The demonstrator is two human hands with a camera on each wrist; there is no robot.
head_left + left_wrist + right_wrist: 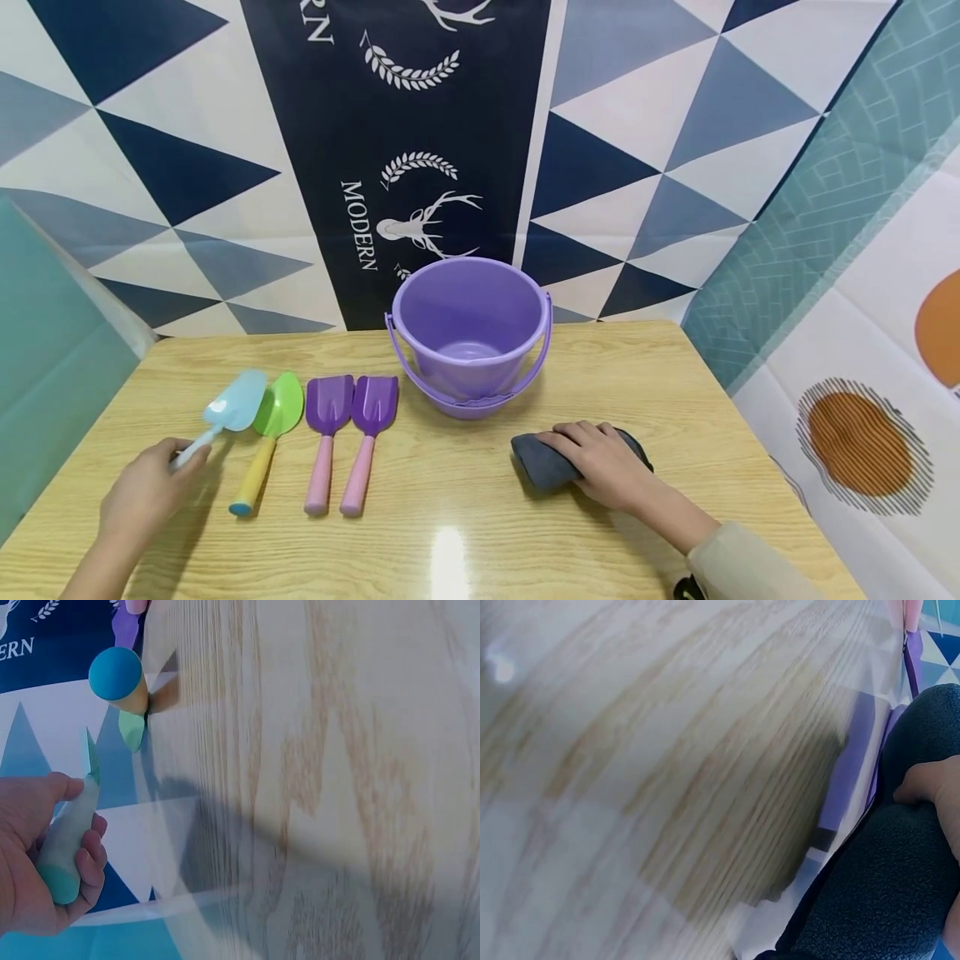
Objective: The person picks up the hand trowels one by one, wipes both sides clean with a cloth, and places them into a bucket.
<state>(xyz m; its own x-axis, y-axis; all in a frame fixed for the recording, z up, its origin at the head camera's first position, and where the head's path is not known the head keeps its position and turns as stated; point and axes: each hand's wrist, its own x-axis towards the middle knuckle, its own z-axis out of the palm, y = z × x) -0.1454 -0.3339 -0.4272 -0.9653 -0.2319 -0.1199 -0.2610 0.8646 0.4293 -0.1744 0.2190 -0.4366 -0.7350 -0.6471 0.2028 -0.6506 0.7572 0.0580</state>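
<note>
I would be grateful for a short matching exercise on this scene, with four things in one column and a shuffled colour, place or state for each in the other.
Column one
1. Light blue shovel
2. Green-bladed shovel
3. Bucket
4. Dark cloth

Column two
A. Purple and standing upright
B. Held in the right hand
C. Held in the left hand
D. Has a yellow handle

Right pairs: 1-C, 2-D, 3-A, 4-B
</note>
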